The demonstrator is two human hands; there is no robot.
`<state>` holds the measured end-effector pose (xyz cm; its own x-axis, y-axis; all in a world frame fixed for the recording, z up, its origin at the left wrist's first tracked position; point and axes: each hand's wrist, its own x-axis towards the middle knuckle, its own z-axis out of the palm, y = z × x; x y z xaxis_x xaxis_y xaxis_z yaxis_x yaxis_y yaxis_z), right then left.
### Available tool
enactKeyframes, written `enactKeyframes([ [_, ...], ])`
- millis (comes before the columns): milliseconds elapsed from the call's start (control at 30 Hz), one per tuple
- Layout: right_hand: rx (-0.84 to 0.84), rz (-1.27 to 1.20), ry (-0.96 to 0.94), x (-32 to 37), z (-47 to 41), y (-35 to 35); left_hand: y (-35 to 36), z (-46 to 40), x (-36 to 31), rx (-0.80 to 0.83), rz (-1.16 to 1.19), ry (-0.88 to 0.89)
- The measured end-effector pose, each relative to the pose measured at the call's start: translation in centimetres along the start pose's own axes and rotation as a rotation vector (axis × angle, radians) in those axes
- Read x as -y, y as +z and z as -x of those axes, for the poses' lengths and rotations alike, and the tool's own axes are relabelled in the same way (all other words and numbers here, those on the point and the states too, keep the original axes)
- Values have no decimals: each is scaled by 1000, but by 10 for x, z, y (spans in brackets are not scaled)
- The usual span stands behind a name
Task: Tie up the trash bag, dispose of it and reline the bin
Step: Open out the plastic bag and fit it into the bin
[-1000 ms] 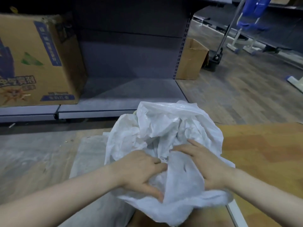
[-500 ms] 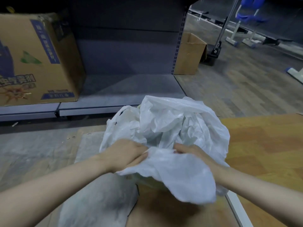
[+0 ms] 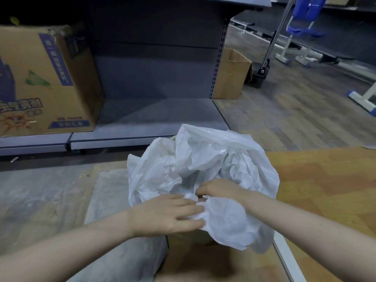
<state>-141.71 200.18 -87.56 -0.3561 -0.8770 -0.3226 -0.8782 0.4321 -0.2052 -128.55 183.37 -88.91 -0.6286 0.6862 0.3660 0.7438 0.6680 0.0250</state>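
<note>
The trash bag (image 3: 203, 169), white and crumpled, is sitting low in front of us, between the grey shelf unit (image 3: 154, 117) and the wooden floor panel (image 3: 325, 180), its loose plastic billowing up over a pale green bin (image 3: 189, 238) that is showing only as a sliver beneath it. We are working both hands at the bag's near side: our left hand (image 3: 168, 216) is lying flat with the fingers extended and pressing on a gathered fold of plastic, while our right hand (image 3: 219, 188) is curling its fingers into the bunched film just beside it, pinching the material. The two hands are nearly touching across the same twist of plastic. A printed cardboard box (image 3: 44, 82) is standing on the bottom shelf at left, and a smaller plain cardboard box (image 3: 230, 76) is resting on the floor behind the shelf's end. A blue-and-white stand (image 3: 305, 19) is showing well apart at upper right.
</note>
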Motion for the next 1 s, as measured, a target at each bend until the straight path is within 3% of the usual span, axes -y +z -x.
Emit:
enactKeyframes([
  [33,-76,-56,-28,1,5,-1,4,4,6,-73,-127,83],
  [67,-188,-124,-83,3,12,-4,2,10,8,15,-121,90],
  [100,-292,-158,-142,4,19,-5,6,15,12,-32,-214,164],
  [167,-339,-144,-194,8,34,-5,-4,13,12,74,-225,16],
  [200,-322,-99,-179,10,38,-4,-12,15,11,126,-136,-167],
  [300,-396,117,-208,19,42,11,-9,19,14,42,36,-108],
  [367,-440,295,-242,31,43,24,-6,17,13,-93,108,-169],
  [467,-472,461,-226,42,41,38,-5,-3,-3,-140,312,-289],
  [567,-488,249,-384,35,45,25,-2,-17,-15,-328,799,-503],
  [633,-453,-34,-433,23,49,13,2,-21,-13,-436,867,-665],
  [667,-450,-152,-383,18,50,11,4,-22,-13,-390,784,-685],
  [733,-638,-242,-213,6,51,8,2,-19,-10,-340,588,-626],
  [833,-995,-159,232,-23,46,6,2,-3,-7,-330,353,-290],
  [867,-964,-185,416,-32,46,4,4,1,-7,-320,297,-206],
  [933,-705,-430,639,-44,46,2,8,5,-9,-340,271,-147],
  [1000,-522,-671,633,-47,46,1,9,4,-10,-339,274,-149],
])
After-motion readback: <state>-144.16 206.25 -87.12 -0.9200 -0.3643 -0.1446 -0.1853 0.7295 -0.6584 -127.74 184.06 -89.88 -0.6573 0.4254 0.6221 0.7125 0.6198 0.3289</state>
